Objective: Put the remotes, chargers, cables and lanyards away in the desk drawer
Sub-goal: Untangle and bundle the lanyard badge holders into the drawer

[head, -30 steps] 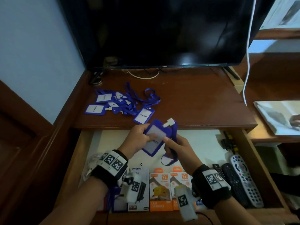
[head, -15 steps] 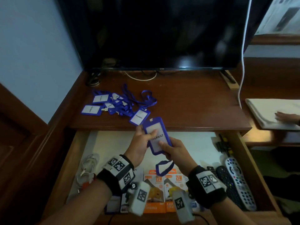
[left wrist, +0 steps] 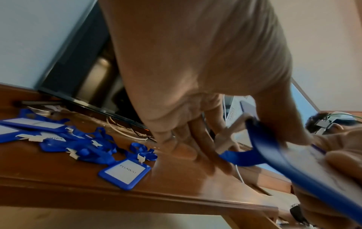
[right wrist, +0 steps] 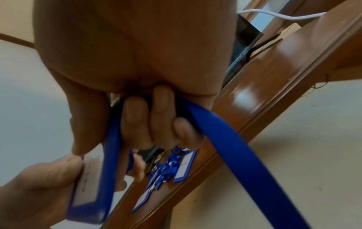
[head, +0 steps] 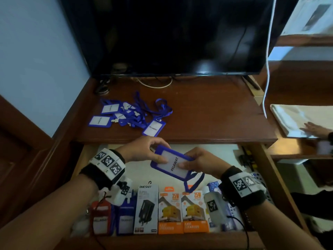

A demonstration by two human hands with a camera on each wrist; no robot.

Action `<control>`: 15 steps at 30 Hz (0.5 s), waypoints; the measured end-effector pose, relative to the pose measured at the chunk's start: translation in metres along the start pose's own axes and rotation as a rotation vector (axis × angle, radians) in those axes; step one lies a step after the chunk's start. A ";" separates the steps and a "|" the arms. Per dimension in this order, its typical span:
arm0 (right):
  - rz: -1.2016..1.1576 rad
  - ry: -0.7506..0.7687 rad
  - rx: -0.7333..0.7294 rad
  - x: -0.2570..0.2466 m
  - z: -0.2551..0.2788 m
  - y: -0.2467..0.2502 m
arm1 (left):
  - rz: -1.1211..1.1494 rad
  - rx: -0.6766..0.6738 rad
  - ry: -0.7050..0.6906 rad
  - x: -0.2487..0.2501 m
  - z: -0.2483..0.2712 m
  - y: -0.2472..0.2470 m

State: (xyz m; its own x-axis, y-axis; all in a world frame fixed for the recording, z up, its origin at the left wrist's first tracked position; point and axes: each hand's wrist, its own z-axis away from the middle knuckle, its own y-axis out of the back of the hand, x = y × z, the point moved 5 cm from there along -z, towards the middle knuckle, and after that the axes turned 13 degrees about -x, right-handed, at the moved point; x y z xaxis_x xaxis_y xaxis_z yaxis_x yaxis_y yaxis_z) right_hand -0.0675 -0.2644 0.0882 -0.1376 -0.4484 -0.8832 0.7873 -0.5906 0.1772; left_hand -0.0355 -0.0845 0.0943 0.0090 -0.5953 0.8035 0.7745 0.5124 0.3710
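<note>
- The blue badge holder (head: 172, 162) is lower now than half a second ago. Back then it stood up near the desk edge. Now it lies flatter, in the middle of the picture, over the open drawer (head: 275, 186).
- I think this means it is about to go down into the drawer, but it is not put away yet.
- The left hand (head: 144, 150) pinches the left end of the holder, thumb on top and fingers under.
- The right hand (head: 200, 163) pinches the right end. The right wrist view shows its fingers (right wrist: 135, 114) curled round the blue strap (right wrist: 235, 147), which hangs in a loop below the holder.
- More blue lanyards (head: 129, 114) lie in a heap on the desk top (head: 207, 114), in the upper left. So there is more to put away.
- The holder says "PELAWAT". One badge at the heap's edge (head: 154, 127) says the same.
- At the bottom of the picture the drawer holds charger boxes (head: 171, 212). One says "ONESAM", two say "25W".
- Remotes (head: 259, 179) peek out behind the right wrist.
</note>
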 end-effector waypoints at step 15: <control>-0.135 0.065 0.183 0.008 -0.010 0.018 | -0.013 0.077 0.111 -0.012 -0.005 0.000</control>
State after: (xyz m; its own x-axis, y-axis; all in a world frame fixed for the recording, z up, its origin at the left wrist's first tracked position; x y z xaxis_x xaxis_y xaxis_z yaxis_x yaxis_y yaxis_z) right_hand -0.0480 -0.2717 0.0797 -0.1904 -0.3163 -0.9294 0.6413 -0.7568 0.1262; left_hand -0.0323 -0.0799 0.0824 0.0723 -0.6646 0.7437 0.7244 0.5475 0.4189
